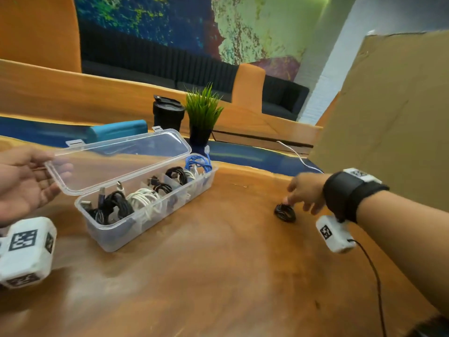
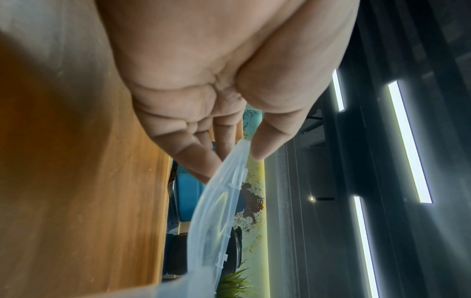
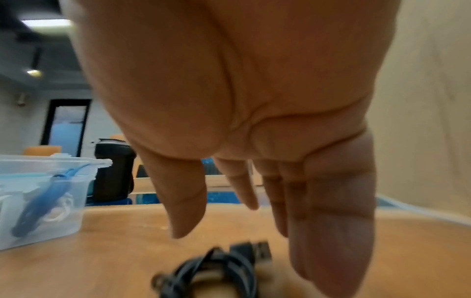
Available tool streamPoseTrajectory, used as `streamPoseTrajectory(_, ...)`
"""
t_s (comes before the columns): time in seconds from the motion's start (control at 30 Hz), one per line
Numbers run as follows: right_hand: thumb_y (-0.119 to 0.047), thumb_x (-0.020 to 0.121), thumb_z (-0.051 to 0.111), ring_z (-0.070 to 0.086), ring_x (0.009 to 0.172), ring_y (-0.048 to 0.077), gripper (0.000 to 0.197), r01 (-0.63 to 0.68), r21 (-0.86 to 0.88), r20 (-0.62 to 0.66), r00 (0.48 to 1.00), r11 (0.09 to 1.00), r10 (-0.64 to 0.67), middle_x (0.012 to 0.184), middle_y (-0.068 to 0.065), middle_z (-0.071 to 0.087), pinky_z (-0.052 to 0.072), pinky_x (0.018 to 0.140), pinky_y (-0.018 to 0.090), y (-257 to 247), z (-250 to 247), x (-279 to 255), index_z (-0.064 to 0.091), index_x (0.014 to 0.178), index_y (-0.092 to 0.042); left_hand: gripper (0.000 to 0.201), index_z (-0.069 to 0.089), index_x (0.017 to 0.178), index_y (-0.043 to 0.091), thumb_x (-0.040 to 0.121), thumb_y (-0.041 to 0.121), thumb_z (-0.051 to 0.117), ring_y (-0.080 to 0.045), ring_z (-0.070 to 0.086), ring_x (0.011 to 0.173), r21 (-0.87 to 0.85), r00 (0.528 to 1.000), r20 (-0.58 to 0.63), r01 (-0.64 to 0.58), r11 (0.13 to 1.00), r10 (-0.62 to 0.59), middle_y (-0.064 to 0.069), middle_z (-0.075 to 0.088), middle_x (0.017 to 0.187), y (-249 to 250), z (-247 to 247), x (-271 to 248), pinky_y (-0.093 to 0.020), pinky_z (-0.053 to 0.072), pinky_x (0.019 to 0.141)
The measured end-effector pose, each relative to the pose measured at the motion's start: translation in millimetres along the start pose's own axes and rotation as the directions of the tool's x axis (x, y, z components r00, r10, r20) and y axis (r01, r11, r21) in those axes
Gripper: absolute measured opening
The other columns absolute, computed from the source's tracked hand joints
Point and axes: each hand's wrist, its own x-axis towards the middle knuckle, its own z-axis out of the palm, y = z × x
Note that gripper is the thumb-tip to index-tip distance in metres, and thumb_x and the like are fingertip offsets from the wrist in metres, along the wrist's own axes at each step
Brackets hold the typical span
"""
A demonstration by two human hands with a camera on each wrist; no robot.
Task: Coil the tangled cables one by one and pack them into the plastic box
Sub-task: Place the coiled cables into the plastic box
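Note:
A clear plastic box (image 1: 136, 229) stands left of centre on the wooden table, its lid (image 1: 121, 161) raised. Inside lie coiled black, white and blue cables (image 1: 143, 197). My left hand (image 1: 59, 162) is at the lid's left corner, palm up and fingers straight. In the left wrist view the lid's rim (image 2: 219, 211) runs between thumb and fingers of that hand (image 2: 234, 165). A small black coiled cable (image 1: 284, 213) lies on the table at the right. My right hand (image 1: 298, 203) hovers just over it, fingers hanging straight. The right wrist view shows the blurred coil (image 3: 211, 270) below that hand (image 3: 244, 231), ungripped.
Behind the box stand a black tumbler (image 1: 167, 115), a potted green plant (image 1: 204, 113) and a teal pouch (image 1: 116, 131). A tall cardboard sheet (image 1: 388, 117) rises at the right. A loose white cable (image 1: 298, 156) trails near it.

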Motion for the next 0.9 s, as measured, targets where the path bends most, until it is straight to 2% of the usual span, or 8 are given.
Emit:
streamPoseTrajectory(0.1,-0.044,0.084,0.071,0.071,0.088,0.027,0.038,-0.025,0.066,0.031,0.999,0.998,0.023,0.102,0.009,0.069,0.062,0.074,0.04,4,21,9,0.063,0.11,-0.018,0.04,0.075,0.076,0.008,0.098,0.023,0.046,-0.005,0.068,0.052,0.029,0.989,0.142,0.043,0.999,-0.046,0.002,0.073,0.065,2,12,-26,-0.017,0.056,0.051)
streamPoseTrajectory(0.23,-0.028,0.088,0.071,0.069,0.085,0.025,0.018,0.027,0.125,0.025,0.999,0.992,-0.03,0.099,0.008,0.068,0.057,0.061,0.029,-8,24,7,0.065,0.102,-0.018,0.022,0.066,0.091,0.006,0.098,0.017,0.048,-0.007,0.067,0.053,0.066,0.983,0.181,0.009,0.998,-0.021,-0.002,0.07,0.07,6,11,-50,-0.016,0.056,0.05)
streamPoseTrajectory(0.33,-0.015,0.091,0.067,0.069,0.077,0.026,0.012,0.088,0.246,-0.005,0.996,0.965,-0.089,0.096,0.013,0.069,0.06,0.064,0.033,-20,19,4,0.067,0.102,-0.012,0.019,0.065,0.093,0.004,0.097,0.013,0.049,-0.009,0.067,0.054,0.071,0.98,0.198,-0.001,0.997,-0.013,-0.004,0.07,0.071,8,13,-56,-0.017,0.057,0.053)
streamPoseTrajectory(0.47,0.006,0.095,0.051,0.066,0.07,0.021,0.02,0.233,0.679,-0.037,0.958,0.696,-0.285,0.086,0.019,0.068,0.061,0.061,0.03,-60,1,-21,0.068,0.102,-0.002,0.018,0.065,0.097,0.005,0.095,0.008,0.048,-0.009,0.069,0.059,0.076,0.979,0.204,-0.026,0.997,0.01,-0.003,0.072,0.074,7,12,-57,-0.017,0.056,0.056)
streamPoseTrajectory(0.57,0.011,0.095,0.046,0.07,0.067,0.017,0.027,0.36,0.798,-0.094,0.867,0.484,-0.49,0.08,0.014,0.068,0.06,0.063,0.026,-108,-11,-46,0.065,0.11,-0.001,0.019,0.066,0.099,0.005,0.095,0.006,0.047,-0.008,0.069,0.06,0.065,0.977,0.215,-0.022,0.998,0.008,-0.004,0.072,0.074,7,14,-60,-0.017,0.056,0.058)
streamPoseTrajectory(0.73,-0.003,0.09,0.066,0.074,0.071,0.02,0.016,0.64,0.394,-0.327,0.768,0.659,-0.551,0.086,0.01,0.073,0.062,0.064,0.031,-185,-3,-60,0.068,0.102,-0.014,0.018,0.066,0.099,0.004,0.095,0.005,0.048,-0.009,0.069,0.06,0.059,0.978,0.207,-0.034,0.998,0.022,-0.005,0.073,0.076,7,14,-61,-0.018,0.056,0.058)
streamPoseTrajectory(0.8,-0.01,0.09,0.067,0.073,0.074,0.018,0.015,0.668,0.156,-0.368,0.723,0.728,-0.584,0.092,0.006,0.072,0.061,0.065,0.03,-204,2,-59,0.069,0.103,-0.017,0.018,0.066,0.098,0.004,0.095,0.005,0.048,-0.008,0.068,0.06,0.059,0.979,0.205,-0.033,0.998,0.02,-0.004,0.073,0.075,7,15,-62,-0.017,0.056,0.059)
streamPoseTrajectory(0.9,-0.017,0.092,0.064,0.066,0.095,0.022,0.021,0.597,-0.228,-0.352,0.686,0.769,-0.637,0.107,0.005,0.069,0.057,0.085,0.037,-222,11,-56,0.07,0.112,-0.016,0.017,0.065,0.098,0.004,0.095,0.005,0.048,-0.008,0.068,0.058,0.05,0.979,0.203,-0.031,0.998,0.02,-0.004,0.072,0.074,7,15,-62,-0.017,0.056,0.057)
